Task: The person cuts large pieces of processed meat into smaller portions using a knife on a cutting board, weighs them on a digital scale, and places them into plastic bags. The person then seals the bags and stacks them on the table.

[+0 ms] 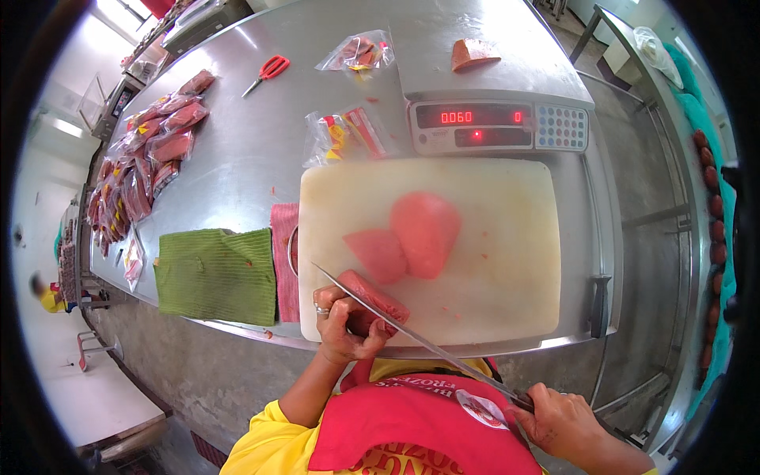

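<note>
My left hand [344,329] grips a piece of reddish meat [380,297] at the near left part of the white cutting board [510,237]. Across the meat lies the long blade of a knife [439,351], its tip pointing to the far left; whether it has cut in, I cannot tell. My right hand [561,418] holds the knife's dark handle, off the board's near edge. Two pink cut pieces, a larger rounded one [424,231] and a smaller pointed one [380,254], lie side by side at the board's middle, with small crumbs to their right.
Behind the board stands a digital scale [499,127]. Plastic packaging [344,135], a bag with meat scraps [362,53], a meat chunk [474,54] and red-handled scissors [265,74] lie beyond. Left are bagged meat [142,148] and a green cloth [217,276]; another knife [601,303] is right.
</note>
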{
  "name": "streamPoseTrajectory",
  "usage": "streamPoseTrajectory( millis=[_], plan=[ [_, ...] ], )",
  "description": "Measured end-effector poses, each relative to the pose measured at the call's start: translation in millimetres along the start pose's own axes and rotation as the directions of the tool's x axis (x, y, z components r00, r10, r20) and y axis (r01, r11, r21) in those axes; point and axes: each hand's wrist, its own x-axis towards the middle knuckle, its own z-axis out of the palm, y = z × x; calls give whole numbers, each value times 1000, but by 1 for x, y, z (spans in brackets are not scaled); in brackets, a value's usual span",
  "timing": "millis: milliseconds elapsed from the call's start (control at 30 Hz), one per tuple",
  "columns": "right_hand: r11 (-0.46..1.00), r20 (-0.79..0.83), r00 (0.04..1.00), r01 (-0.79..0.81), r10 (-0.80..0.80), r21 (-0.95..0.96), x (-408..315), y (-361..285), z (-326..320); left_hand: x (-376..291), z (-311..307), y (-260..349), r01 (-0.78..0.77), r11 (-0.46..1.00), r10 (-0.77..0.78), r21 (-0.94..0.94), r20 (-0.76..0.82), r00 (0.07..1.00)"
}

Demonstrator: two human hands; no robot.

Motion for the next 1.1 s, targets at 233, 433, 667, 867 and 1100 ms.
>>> streamPoseTrajectory(
  millis=[233,433,667,867,1100],
  plan=[
    [989,-69,993,102,-95,105,68,-6,46,-8,0,-7,33,998,-32,-55,16,999],
    [950,-163,958,264,-237,168,157,-49,72,-3,-6,-7,81,963,-86,-258,-10,996],
    [931,-34,999,5,8,365,102,-44,-5,43,-34,-78,438,854,-335,-281,347,876],
    [740,-193,942,-80,275,668,34,-25,-12,122,7,-74,217,949,141,-230,922,361],
    [360,-200,859,20,470,933,4,18,66,142,5,-73,238,970,-13,-45,971,238]
  ],
)
